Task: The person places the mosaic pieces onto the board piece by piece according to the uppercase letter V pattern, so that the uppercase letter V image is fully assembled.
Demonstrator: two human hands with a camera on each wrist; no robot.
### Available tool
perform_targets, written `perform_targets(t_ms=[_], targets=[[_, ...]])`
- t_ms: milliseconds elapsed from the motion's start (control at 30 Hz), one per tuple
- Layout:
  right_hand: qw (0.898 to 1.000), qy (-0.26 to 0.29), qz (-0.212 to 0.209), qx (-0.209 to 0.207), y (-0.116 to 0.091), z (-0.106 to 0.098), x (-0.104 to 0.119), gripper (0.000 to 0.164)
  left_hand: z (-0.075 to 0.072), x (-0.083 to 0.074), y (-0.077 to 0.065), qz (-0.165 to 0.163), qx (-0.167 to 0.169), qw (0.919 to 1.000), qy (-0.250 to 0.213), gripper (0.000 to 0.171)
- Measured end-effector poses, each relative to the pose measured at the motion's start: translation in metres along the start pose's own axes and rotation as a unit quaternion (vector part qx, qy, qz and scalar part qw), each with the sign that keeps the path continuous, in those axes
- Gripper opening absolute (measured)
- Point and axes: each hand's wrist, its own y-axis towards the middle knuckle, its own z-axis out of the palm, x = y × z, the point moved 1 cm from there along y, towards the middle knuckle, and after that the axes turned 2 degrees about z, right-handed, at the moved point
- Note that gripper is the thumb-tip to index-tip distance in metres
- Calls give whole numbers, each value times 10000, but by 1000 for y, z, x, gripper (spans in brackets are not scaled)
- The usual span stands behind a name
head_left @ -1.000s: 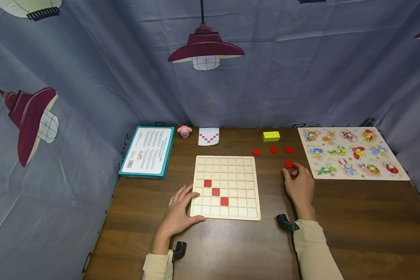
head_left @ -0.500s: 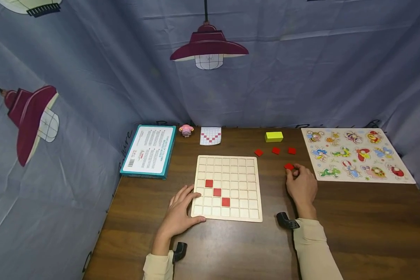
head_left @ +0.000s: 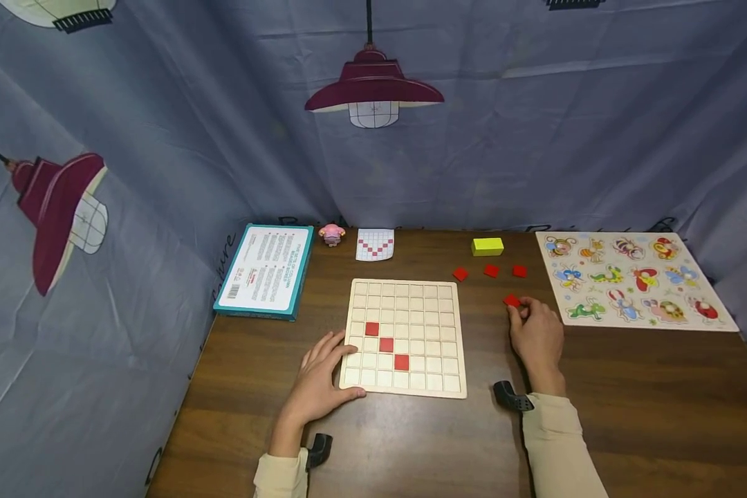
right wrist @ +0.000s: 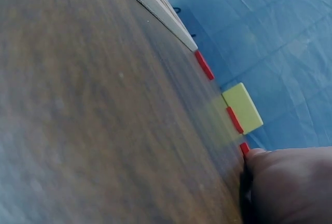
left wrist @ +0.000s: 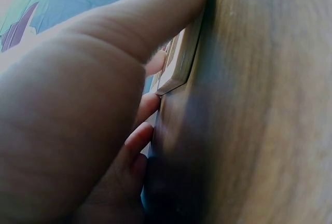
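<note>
My left hand (head_left: 316, 387) rests at the left edge of a light wooden grid board (head_left: 432, 304), thumb at its front edge and a fingertip on its left side. In the left wrist view the thumb touches the board's edge (left wrist: 179, 71). Three red squares (head_left: 386, 345) lie in the board's cells along a diagonal. To the right, my right hand (head_left: 537, 340) pinches a small red square tile (head_left: 512, 301) by its near right edge, low at the tabletop. The right wrist view shows the thumb (right wrist: 264, 164) close up; the other fingers are hidden there.
Three loose red tiles (head_left: 491, 271) lie beyond the right hand, before a yellow block (head_left: 487, 247). A pattern card (head_left: 375, 245), a pink figurine (head_left: 332, 234) and a teal-edged box (head_left: 264, 270) stand at the back left. An insect puzzle board (head_left: 635, 280) lies right.
The red tile at my right fingertips has shifted slightly left and toward me and turned a little. My left hand stays on the board. The head view has shifted slightly.
</note>
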Motion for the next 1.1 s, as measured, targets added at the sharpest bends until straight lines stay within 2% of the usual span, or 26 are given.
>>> perform_targets(t_ms=[267, 400, 500, 733, 933, 1100], targets=[[9994, 308, -177, -31, -5, 3, 1, 34, 1, 0, 0, 40, -19, 10000, -25, 77], [9975, 635, -309, -14, -10, 7, 14, 32, 1, 0, -1, -3, 42, 10000, 34, 77], [9940, 924, -582, 21, -17, 9, 38, 31, 0, -1, -2, -11, 37, 10000, -10, 77], [9745, 1359, -1726, 448, -33, 18, 120, 28, -2, -2, -3, -40, 18, 10000, -65, 76], [9537, 1083, -2576, 1114, -51, 49, 175, 25, -1, -1, -3, -42, 35, 10000, -21, 76], [9396, 590, -2987, 1560, -60, 73, 194, 26, 1, 1, -2, 41, 52, 9999, 79, 75]])
